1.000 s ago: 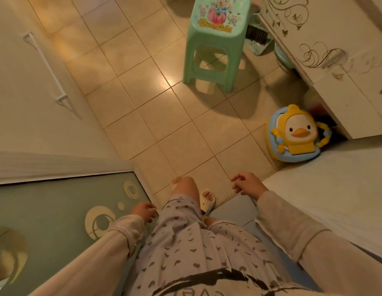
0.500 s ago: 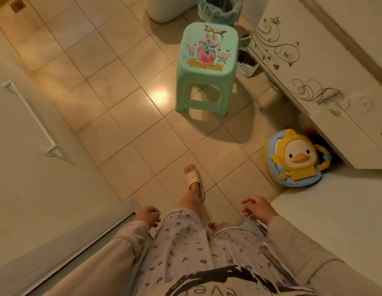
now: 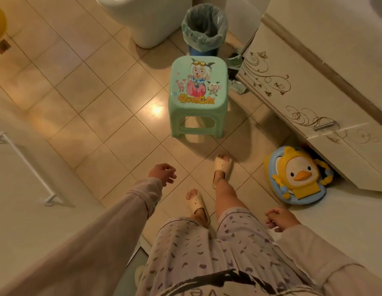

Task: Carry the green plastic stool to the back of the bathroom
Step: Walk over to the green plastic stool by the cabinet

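Compared with half a second earlier, the view had moved deeper into the bathroom: the green plastic stool (image 3: 198, 97) sat lower and nearer in the picture, and the base of a white toilet (image 3: 147, 20) and the whole of a lined waste bin (image 3: 204, 28) had come into sight behind it. The person's right foot, in a pale slipper (image 3: 222, 165), had stepped forward to land just short of the stool, with the other slipper (image 3: 195, 202) behind it.

The stool stood upright on the beige tiled floor (image 3: 89, 99), all four legs down, its seat printed with cartoon animals (the lettering under them was too small to read). It stood just in front of the bin and just beside a white cabinet (image 3: 314, 92) with brown scrollwork.

The left hand (image 3: 163, 174) hung ahead of its pale sleeve, fingers loosely curled and parted, holding nothing; the stool lay ahead of it and to its right, clearly apart. The right hand (image 3: 278, 218) hung at the hip, fingers also loosely curled and empty, further from the stool, which lay well ahead and to its left. A yellow duck-faced child's seat (image 3: 297, 176) leaned by the cabinet's base, near the right hand.
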A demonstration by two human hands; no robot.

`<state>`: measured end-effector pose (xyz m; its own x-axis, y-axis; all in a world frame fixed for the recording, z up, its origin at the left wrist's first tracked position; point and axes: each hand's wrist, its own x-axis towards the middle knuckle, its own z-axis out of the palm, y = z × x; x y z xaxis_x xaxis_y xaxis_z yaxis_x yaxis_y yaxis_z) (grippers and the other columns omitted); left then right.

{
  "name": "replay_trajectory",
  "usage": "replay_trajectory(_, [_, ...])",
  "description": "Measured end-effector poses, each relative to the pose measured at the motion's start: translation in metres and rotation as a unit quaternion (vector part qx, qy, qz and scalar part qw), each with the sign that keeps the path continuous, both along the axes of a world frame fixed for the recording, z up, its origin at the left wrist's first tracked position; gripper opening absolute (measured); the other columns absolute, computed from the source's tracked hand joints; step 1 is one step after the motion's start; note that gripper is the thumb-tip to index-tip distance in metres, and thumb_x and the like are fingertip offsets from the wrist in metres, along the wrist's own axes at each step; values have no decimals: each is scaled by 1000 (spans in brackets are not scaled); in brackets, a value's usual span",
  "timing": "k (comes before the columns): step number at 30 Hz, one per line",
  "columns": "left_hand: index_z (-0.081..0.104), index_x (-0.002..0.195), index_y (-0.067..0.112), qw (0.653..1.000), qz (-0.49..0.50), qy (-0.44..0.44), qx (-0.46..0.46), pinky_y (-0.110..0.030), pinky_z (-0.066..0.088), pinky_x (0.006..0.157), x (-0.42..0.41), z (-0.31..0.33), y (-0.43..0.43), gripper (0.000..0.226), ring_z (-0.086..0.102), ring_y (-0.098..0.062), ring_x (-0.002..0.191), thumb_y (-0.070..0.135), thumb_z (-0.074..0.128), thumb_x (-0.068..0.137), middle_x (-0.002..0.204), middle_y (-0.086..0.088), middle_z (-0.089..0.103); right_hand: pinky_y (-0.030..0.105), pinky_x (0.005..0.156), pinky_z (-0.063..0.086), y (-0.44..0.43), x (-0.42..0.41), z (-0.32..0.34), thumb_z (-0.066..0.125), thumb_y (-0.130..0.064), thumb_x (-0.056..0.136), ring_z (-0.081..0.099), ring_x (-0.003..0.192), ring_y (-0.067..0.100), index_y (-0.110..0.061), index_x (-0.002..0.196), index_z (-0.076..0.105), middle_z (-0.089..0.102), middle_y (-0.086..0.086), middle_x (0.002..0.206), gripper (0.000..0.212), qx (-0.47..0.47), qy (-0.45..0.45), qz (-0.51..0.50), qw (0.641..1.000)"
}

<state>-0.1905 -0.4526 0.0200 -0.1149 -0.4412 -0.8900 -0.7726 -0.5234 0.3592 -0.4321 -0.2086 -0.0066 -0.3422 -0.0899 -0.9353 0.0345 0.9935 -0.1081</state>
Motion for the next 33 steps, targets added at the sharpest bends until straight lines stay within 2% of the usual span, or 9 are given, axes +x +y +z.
replay_trajectory(2, [56,117,-4,1000,7,-12,5,-22,35,55,-7,-5,-9,32,51,-12,60,7,40,92,68,0,54,17,36,32,-30,-16,0,39,1,90,45,51,16,-4,88,51,52,7,62,13,-16,-10,5,1000])
replay_trajectory(5, [56,117,-3,999,18,-42,23,-23,36,56,-16,-14,-15,31,51,-11,60,9,41,93,68,2,54,24,48,32,-82,-44,-3,37,1,90,45,54,16,-3,89,51,51,7,63,14,-40,-18,38,998])
replay_trajectory(10, [59,106,4,991,49,-97,73,-23,35,55,-28,-25,-13,22,50,-13,59,9,42,92,70,-2,56,24,51,33,-169,-88,3,40,-2,89,45,53,16,-4,89,53,51,5,63,13,-91,-29,88,992])
replay_trajectory(14, [58,99,7,987,76,-113,87,-23,34,54,-42,-30,-17,16,51,-16,62,9,44,92,88,-11,61,23,54,36,-233,-119,11,42,-1,87,47,55,15,-7,89,56,54,4,64,15,-156,-43,111,980])
replay_trajectory(16, [55,94,7,985,93,-112,94,-23,32,52,-50,-29,-23,12,51,-15,59,8,44,92,87,-12,60,20,53,39,-255,-127,12,42,-1,87,49,55,13,-10,86,56,56,3,65,17,-168,-48,140,975])
replay_trajectory(20, [54,90,7,984,106,-111,93,-23,32,52,-66,-36,-38,10,49,-14,56,7,44,91,69,-4,56,18,53,40,-276,-138,2,41,-2,87,49,56,12,-12,84,56,56,2,66,18,-154,-58,176,970])
replay_trajectory(26, [61,100,4,984,117,-98,88,-21,33,50,-95,-75,-85,20,49,-12,57,7,44,90,76,-8,59,21,49,34,-279,-146,-43,41,-1,87,45,53,15,-16,69,52,52,3,62,26,-79,-62,187,977])
replay_trajectory(28, [63,103,2,987,114,-93,67,-24,38,56,-105,-94,-109,23,53,-18,63,6,45,89,85,-13,62,21,48,33,-285,-150,-62,41,-1,87,44,53,15,-11,78,54,51,3,62,18,-65,-61,179,980])
replay_trajectory(33, [59,115,0,990,94,-100,-36,-36,43,92,-126,-148,-184,33,57,-34,111,12,49,87,121,-20,63,24,53,35,-314,-161,-112,43,-4,87,47,56,15,-9,91,55,54,3,66,14,-61,-37,136,988])
